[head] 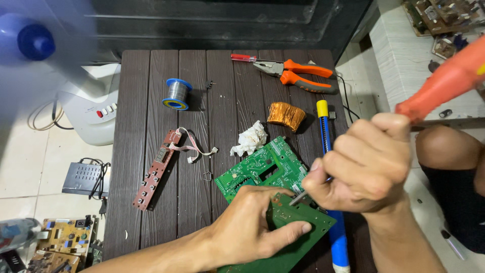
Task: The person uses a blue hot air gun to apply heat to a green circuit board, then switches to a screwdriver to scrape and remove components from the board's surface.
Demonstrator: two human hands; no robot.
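Dark brown slatted planks make up the low table [151, 101], which stands on a pale tiled floor with a black cabinet behind it. At the near edge lies a green circuit board [262, 169]. The left hand [247, 227] presses down on the board's near part, fingers curled together over its top and the thumb stretched flat along its surface. The right hand [366, 162] hovers just above the board's right side, its fingers clamped tight round the orange handle of a soldering iron [444, 83]; the metal tip [299, 198] pokes out below the fist and meets the board close to the left hand's fingers.

Under the right hand, running toward the table's near edge, lies a blue desoldering pump [333, 217] with a yellow cap. Beside the board's far corner sit a crumpled white tissue [250, 139] and a coil of copper wire [286, 115]. Farther back rest orange-handled pliers [298, 73], a red-handled screwdriver [243, 57] and a blue spool of solder [177, 94]. To the left, well apart from the hands, a narrow brown button board [154, 174] trails a flat ribbon cable. On the floor at left stand a white fan base [93, 114], a black box [85, 178] and more loose boards [65, 236].
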